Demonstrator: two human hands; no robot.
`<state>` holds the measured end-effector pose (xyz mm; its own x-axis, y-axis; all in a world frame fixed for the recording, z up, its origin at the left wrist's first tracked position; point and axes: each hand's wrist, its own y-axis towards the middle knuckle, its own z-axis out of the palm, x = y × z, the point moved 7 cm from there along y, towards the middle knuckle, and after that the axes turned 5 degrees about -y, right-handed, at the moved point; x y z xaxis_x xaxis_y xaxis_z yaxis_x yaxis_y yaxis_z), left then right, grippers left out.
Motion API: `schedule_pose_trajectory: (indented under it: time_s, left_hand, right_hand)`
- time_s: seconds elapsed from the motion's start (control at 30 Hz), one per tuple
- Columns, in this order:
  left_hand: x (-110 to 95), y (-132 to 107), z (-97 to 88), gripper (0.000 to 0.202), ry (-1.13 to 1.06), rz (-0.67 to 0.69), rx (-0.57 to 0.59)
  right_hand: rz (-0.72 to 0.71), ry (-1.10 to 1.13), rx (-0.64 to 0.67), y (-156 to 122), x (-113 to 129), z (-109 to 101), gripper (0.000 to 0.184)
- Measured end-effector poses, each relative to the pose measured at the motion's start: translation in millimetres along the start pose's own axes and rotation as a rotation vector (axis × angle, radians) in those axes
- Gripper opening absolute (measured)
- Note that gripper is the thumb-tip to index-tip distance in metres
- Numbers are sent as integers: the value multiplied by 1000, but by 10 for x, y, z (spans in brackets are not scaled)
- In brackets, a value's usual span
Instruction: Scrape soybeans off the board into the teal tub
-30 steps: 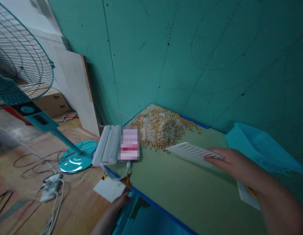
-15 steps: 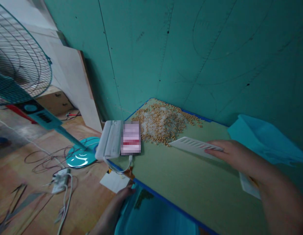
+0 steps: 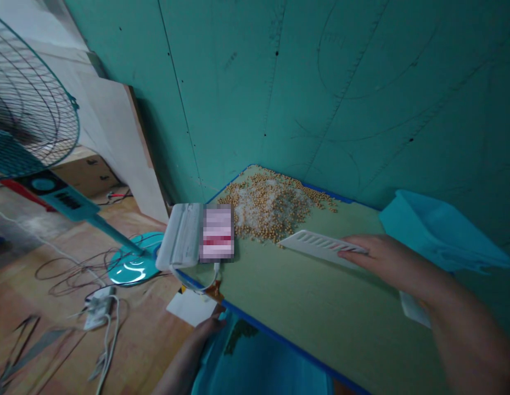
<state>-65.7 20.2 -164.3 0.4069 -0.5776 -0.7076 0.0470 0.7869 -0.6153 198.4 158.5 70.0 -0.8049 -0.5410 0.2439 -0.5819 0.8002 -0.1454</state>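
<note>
Firmly gripped a flat white plastic scraper [image 3: 316,244], ribbed with slots, in the right hand [image 3: 386,260] at centre right, fingers closed over its near end. Angled its far edge low over the matte green table top [image 3: 304,312], just beside a loose heap of round tan soybeans [image 3: 275,206] mixed with pale grains, upper centre. Curled the left hand [image 3: 207,329] on the rim of a glossy teal bag [image 3: 258,367] at lower centre, below the blue table edge. Had a white boxy device [image 3: 183,238] left of the heap, a crumpled blue-green bag [image 3: 440,236] at right, a wire-caged fan [image 3: 32,126] upper left.
</note>
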Motion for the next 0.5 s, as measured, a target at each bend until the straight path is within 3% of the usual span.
schedule_pose_trajectory:
  time_s: [0.1, 0.37, 0.5]
  left_hand:
    - [114, -61, 23, 40, 18, -121, -5]
    - [37, -88, 75, 20, 47, -8, -60]
    - [-49, -22, 54, 23, 80, 22, -85]
  right_hand:
    - [-10, -15, -1, -7, 24, 2, 30]
    - [-18, -84, 18, -31, 124, 25, 30]
    - [-39, -76, 21, -39, 156, 36, 29]
